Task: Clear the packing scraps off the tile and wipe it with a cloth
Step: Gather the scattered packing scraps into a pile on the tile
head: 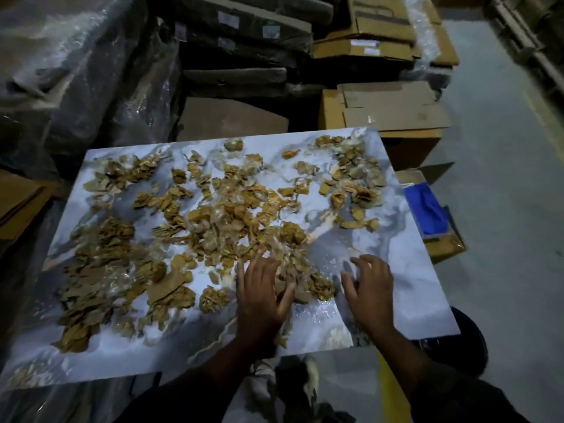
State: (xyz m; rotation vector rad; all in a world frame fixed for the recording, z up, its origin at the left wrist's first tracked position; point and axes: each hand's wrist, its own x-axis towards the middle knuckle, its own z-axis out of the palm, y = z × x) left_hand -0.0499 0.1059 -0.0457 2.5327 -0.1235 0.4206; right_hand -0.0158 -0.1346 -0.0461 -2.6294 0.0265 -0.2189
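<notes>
Mostly, scraps (195, 227) cover the tile (406, 270) from its left edge to the far right corner. Near the front edge, the left hand (262, 296) lies flat, fingers spread on scraps; the right hand (370, 288) rests flat on bare tile, holding nothing. Sweeping hard could scatter scraps over the edges.

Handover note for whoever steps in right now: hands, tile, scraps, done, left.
Left hand: open, fingers spread flat on the scraps near the tile's front edge.
Right hand: open, flat on a bare patch of tile, holding nothing.
Tile: marbled slab lying flat.
Packing scraps: brown paper and film bits spread over most of it, thick at left and centre.
Done: only the front right area is bare.
Left: clear nearly all scraps, then wipe; no cloth identifiable in view.
</notes>
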